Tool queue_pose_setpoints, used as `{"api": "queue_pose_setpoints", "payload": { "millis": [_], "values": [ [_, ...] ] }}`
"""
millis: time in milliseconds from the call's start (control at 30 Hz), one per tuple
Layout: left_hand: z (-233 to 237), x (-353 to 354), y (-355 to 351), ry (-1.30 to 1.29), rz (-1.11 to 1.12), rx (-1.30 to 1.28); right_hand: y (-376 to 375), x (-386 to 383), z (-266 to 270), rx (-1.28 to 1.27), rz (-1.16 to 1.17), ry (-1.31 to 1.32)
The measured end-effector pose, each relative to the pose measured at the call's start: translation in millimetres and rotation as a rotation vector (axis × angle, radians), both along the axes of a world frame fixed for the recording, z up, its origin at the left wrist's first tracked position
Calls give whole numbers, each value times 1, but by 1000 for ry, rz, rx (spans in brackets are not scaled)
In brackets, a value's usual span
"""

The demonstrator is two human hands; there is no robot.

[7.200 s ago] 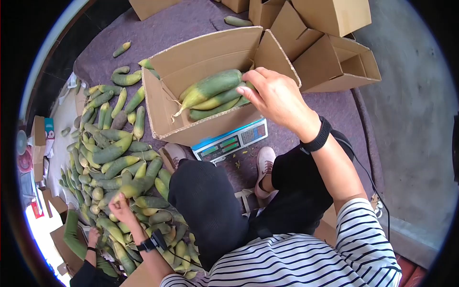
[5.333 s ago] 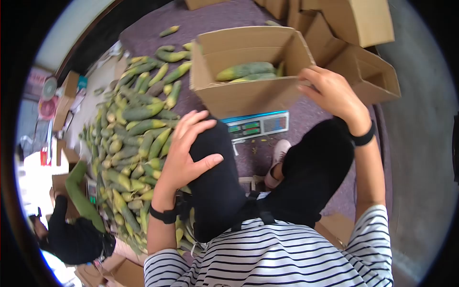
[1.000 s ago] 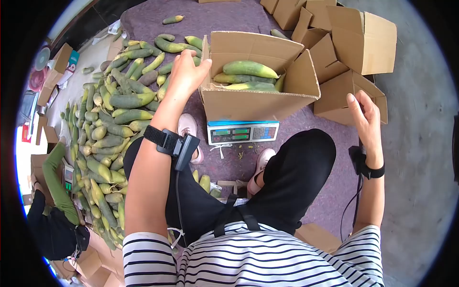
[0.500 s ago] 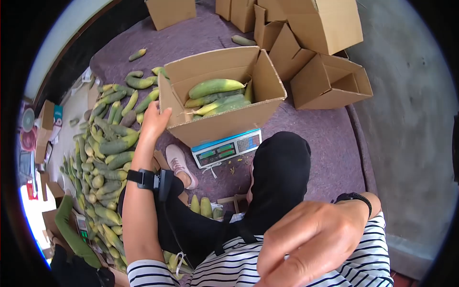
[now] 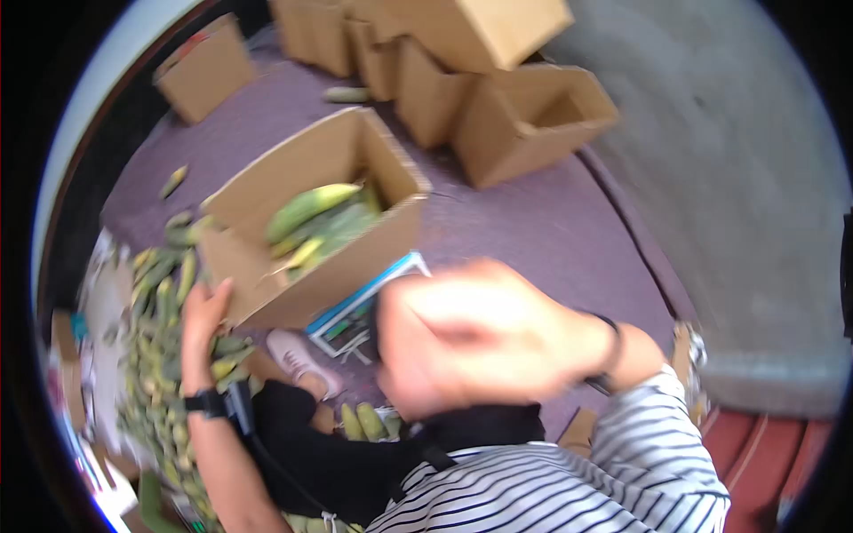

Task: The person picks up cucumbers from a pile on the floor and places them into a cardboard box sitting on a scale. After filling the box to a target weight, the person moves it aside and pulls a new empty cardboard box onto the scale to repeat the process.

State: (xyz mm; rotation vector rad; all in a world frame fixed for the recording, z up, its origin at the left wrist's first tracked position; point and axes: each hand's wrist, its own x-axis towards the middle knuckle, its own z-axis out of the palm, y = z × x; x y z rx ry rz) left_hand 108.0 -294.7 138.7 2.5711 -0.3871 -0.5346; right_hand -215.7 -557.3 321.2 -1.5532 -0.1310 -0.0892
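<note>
My left hand (image 5: 206, 313) grips the left end of an open cardboard box (image 5: 351, 266). Inside the box lie several long, thick green-and-yellow vegetables (image 5: 311, 209), cucumber-like in shape. A digital scale with a blue top edge (image 5: 342, 333) shows under the box, partly covered by my right hand (image 5: 480, 333). That hand is raised close to the camera, blurred, with its fingers curled in. Whatever it may hold is hidden.
A heap of the same vegetables (image 5: 164, 391) spreads along the left. More cardboard boxes (image 5: 524, 115) stand at the back, and another box (image 5: 206, 69) sits at the far left. Purple cloth (image 5: 524, 222) covers the floor. Some vegetables (image 5: 362, 422) lie near my legs.
The view has swung, so the box and scale appear lower and farther left. My right hand has moved up and forward, still curled. My left hand stays on the box.
</note>
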Motion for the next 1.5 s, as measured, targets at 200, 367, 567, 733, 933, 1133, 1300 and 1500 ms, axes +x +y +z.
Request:
{"api": "queue_pose_setpoints", "payload": {
  "millis": [200,367,567,733,933,1133,1300,1500],
  "values": [
    [-45,55,20,13,-265,-96,-24,35,-100,-605,-436,-139],
    [-45,67,20,201,-86,3,-31,45,-112,-781,-578,-230],
    [-48,65,19,276,-128,-142,-106,125,-147,-977,-1009,55],
    [-15,17,-13,184,26,-105,-138,158,-163,-1088,-554,609],
    [-9,10,-18,236,-14,-182,-142,163,-167,-1121,-379,737],
    [36,-29,-63,150,-134,-237,-156,58,-181,-1058,-477,684],
    [76,-117,-144,-35,-632,-338,-143,-135,-183,-815,-816,748],
    [42,-304,-257,-66,-1115,-17,-63,-382,-219,-523,-1147,1081]
  ]
}}
